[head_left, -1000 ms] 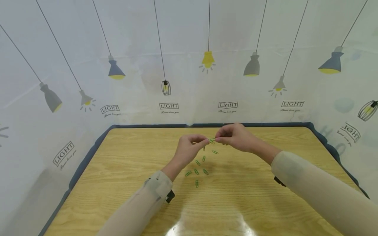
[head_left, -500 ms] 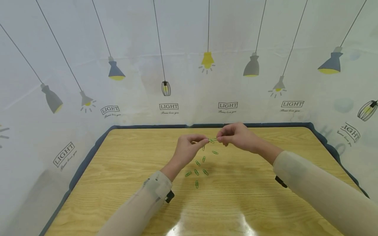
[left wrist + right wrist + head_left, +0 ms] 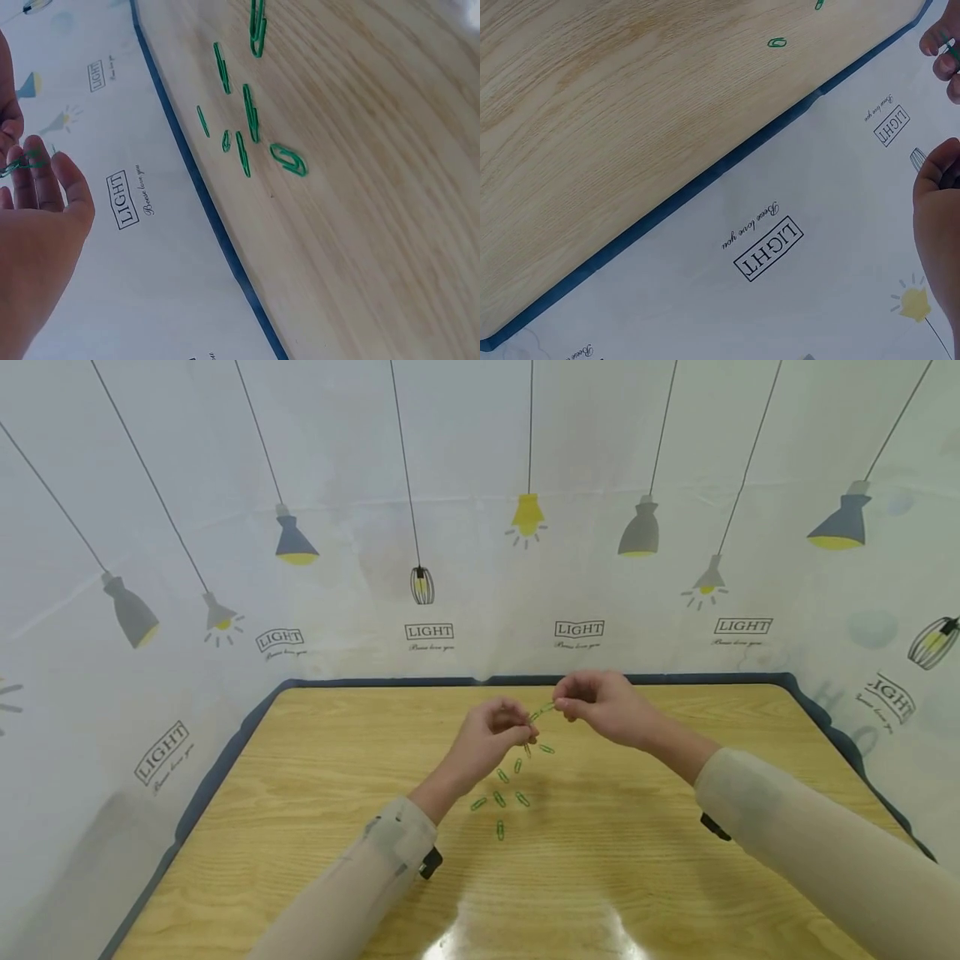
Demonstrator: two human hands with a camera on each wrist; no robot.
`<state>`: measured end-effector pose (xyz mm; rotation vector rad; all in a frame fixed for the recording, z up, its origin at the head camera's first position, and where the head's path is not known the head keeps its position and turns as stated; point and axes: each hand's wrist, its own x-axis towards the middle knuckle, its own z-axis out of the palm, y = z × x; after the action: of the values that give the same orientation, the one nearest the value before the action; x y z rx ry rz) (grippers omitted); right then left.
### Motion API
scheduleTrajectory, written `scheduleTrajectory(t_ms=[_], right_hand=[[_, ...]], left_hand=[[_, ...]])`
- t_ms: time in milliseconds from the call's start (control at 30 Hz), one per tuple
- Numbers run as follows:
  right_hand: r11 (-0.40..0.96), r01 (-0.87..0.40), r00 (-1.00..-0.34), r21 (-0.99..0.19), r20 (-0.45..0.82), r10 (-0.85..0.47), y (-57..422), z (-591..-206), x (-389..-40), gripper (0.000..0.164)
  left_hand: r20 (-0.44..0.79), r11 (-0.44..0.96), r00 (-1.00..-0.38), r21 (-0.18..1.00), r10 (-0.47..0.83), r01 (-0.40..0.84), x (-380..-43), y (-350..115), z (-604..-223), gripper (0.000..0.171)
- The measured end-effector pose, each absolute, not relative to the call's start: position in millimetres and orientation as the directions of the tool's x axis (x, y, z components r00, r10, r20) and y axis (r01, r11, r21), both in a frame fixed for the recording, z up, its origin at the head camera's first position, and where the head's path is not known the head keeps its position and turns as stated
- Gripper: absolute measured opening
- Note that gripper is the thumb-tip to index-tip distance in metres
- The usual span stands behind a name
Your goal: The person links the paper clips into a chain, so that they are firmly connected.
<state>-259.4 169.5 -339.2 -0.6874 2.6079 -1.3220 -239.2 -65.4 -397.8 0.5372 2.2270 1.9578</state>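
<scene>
Two bare hands face each other above the table's far half. Between them runs a short string of green paper clips. My right hand pinches its upper right end between thumb and forefinger. At the lower left end, my left hand holds it with bent fingers; the left wrist view has green wire across these fingers. Below the left fingertips hangs another clip. In the right wrist view my right hand shows at the edge, the clip in it hidden.
Several loose green paper clips lie scattered on the wooden table below the hands. One lone clip is nearest the string. A white curtain printed with lamps surrounds the table, whose edge is dark blue.
The right hand has risen slightly, and the string now slants up toward it. The left fingers have shifted and spread a little, and the hanging clip has moved right and down.
</scene>
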Motion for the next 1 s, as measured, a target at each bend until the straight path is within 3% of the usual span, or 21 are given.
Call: scheduleTrajectory(t_ms=[167,467,1000], right_hand=[[0.510,-0.359,-0.883,-0.782,0.108,-0.456,162.7,-337.7,-256.8,0.012],[0.487,-0.360,-0.877,-0.796,0.110,-0.468,156.3,-340.7,-255.1,0.009],[0.514,-0.363,-0.876,-0.777,0.095,-0.474,150.2,-343.1,-258.1,0.017]], left_hand=[[0.145,0.064,-0.906,0.981,0.397,0.185,-239.8,-63.7,-397.1,0.030],[0.175,0.081,-0.935,0.975,0.308,0.209,-240.3,-62.0,-397.2,0.024],[0.213,0.161,-0.955,0.955,0.205,0.248,-240.4,-66.9,-399.4,0.023]])
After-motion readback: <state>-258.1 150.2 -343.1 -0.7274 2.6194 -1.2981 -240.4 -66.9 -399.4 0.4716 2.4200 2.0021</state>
